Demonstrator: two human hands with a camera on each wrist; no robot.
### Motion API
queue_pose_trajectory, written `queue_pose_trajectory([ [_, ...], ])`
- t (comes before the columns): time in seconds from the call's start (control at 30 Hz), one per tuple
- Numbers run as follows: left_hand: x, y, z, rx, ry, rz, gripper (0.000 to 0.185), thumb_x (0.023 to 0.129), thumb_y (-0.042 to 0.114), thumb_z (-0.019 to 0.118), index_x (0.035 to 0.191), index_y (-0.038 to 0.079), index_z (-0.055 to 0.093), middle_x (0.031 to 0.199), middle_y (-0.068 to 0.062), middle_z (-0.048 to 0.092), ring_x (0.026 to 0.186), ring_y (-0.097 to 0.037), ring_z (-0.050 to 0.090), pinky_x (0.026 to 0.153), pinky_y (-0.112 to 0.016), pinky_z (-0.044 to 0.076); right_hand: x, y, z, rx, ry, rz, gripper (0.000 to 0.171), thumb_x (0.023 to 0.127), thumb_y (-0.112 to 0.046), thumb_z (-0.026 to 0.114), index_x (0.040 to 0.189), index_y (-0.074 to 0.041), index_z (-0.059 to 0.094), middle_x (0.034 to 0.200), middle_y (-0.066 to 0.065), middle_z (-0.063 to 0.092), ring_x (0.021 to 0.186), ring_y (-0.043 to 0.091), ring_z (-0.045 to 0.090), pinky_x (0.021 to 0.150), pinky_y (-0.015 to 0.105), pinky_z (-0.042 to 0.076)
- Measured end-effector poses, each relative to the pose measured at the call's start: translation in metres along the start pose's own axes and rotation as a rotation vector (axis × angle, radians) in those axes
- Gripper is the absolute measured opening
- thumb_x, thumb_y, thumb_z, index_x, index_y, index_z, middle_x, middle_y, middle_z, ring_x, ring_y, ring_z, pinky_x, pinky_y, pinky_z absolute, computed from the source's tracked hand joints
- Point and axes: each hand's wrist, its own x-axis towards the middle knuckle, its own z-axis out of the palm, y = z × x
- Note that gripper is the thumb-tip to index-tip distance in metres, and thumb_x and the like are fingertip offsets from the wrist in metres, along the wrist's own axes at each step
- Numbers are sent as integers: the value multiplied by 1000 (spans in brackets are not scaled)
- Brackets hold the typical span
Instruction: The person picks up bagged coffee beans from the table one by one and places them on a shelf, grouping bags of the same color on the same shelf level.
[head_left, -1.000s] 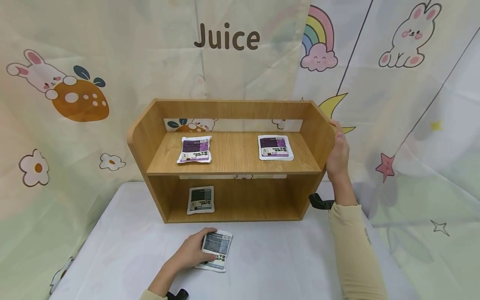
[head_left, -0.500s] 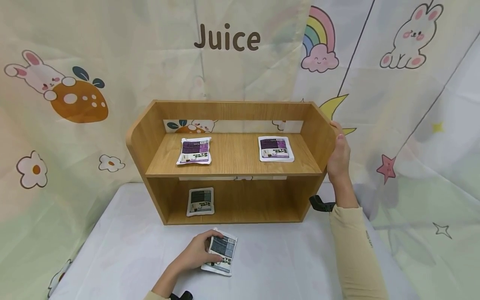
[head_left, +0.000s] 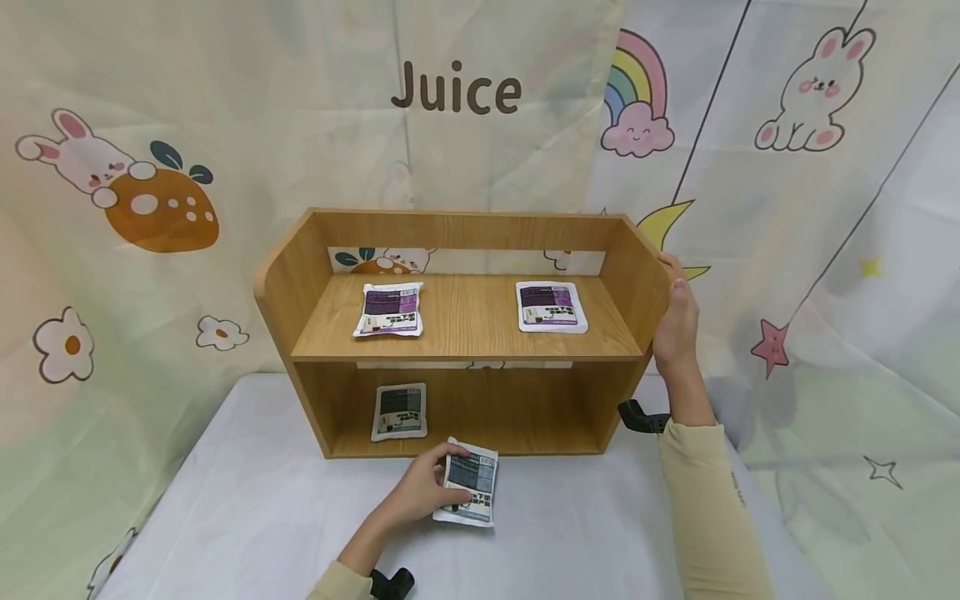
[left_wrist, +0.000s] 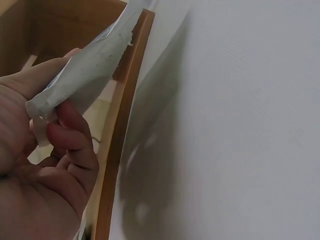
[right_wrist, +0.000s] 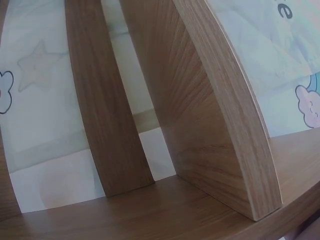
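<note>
My left hand (head_left: 418, 493) pinches a flat white packet with a dark grey-green label (head_left: 474, 471) between thumb and fingers, in front of the shelf's lower edge. In the left wrist view this packet (left_wrist: 92, 75) is tilted and held above the white cloth, its shadow falling beside the shelf edge. My right hand (head_left: 677, 329) holds the right side panel of a two-tier wooden shelf (head_left: 468, 317). Two purple-labelled packets lie on the upper tier, one left (head_left: 389, 309) and one right (head_left: 551, 307). A grey-green packet (head_left: 400, 412) sits at the lower tier's left.
A white cloth (head_left: 570, 533) covers the table under the shelf. Behind hangs a printed curtain (head_left: 315, 108) with the word "Juice" and cartoon figures. The right wrist view shows the shelf's side panel (right_wrist: 200, 120) and back slat (right_wrist: 102, 100) close up.
My left hand has carried the grey-green packet to the right and up toward the shelf's front edge. The right hand stays on the side panel. The whole head view has shifted slightly.
</note>
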Motion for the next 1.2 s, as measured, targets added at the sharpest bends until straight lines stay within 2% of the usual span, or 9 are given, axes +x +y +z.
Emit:
queue_pose_trajectory([
  [0.17, 22, 6, 11, -18, 12, 32, 61, 72, 20, 88, 126, 19, 58, 130, -11, 53, 98, -21, 62, 80, -36, 52, 0, 2, 0, 23, 0, -11, 49, 105, -45, 19, 143, -29, 45, 132, 5, 49, 114, 23, 44, 90, 36, 37],
  [0.3, 38, 7, 18, 6, 31, 79, 61, 72, 20, 88, 125, 18, 59, 115, -6, 58, 87, -17, 59, 70, -30, 50, 0, -1, 2, 35, -12, -1, 49, 105, -42, 19, 143, -27, 45, 132, 7, 48, 113, 23, 44, 88, 36, 36],
  [0.37, 46, 7, 21, 17, 38, 98, 60, 72, 21, 88, 125, 17, 59, 106, -4, 58, 81, -16, 56, 64, -28, 48, -1, -5, 2, 29, -26, 7, 49, 105, -41, 18, 143, -26, 45, 131, 8, 48, 113, 23, 44, 88, 35, 36],
  [0.5, 63, 6, 28, 50, 51, 110, 59, 73, 24, 87, 125, 17, 59, 96, -4, 57, 78, -15, 52, 61, -28, 45, -6, -18, 4, 16, -43, 6, 49, 105, -37, 17, 144, -20, 44, 131, 13, 47, 113, 25, 44, 89, 36, 36],
  [0.6, 76, 6, 32, 60, 60, 102, 58, 73, 25, 87, 124, 18, 60, 107, -5, 57, 85, -20, 52, 67, -32, 46, -8, -23, 4, 14, -44, 0, 50, 105, -35, 17, 144, -17, 43, 132, 16, 45, 115, 26, 43, 90, 38, 34],
  [0.7, 87, 8, 36, 56, 66, 93, 57, 74, 25, 86, 125, 19, 60, 131, -10, 52, 109, -25, 52, 84, -38, 48, -5, -16, 2, 9, -40, 0, 50, 105, -37, 17, 144, -20, 44, 133, 13, 46, 115, 25, 43, 90, 38, 34],
  [0.83, 103, 12, 42, 35, 60, 83, 57, 75, 24, 86, 126, 20, 60, 151, -14, 37, 134, -29, 38, 102, -45, 38, 0, -3, -3, 1, -19, -5, 50, 105, -42, 17, 143, -27, 45, 131, 6, 49, 114, 23, 44, 89, 37, 34],
  [1.0, 117, 17, 48, 19, 50, 70, 56, 75, 23, 85, 125, 20, 60, 153, -16, 31, 134, -32, 36, 103, -48, 37, 4, 1, -6, 12, -5, -28, 49, 104, -45, 18, 142, -29, 46, 130, 6, 50, 113, 24, 44, 88, 36, 35],
  [1.2, 128, 16, 53, -1, 33, 64, 56, 76, 21, 84, 126, 19, 59, 148, -11, 39, 126, -29, 43, 101, -47, 38, -5, -25, 3, 32, -35, -39, 50, 105, -35, 19, 143, -15, 44, 131, 18, 46, 114, 29, 43, 89, 37, 36],
])
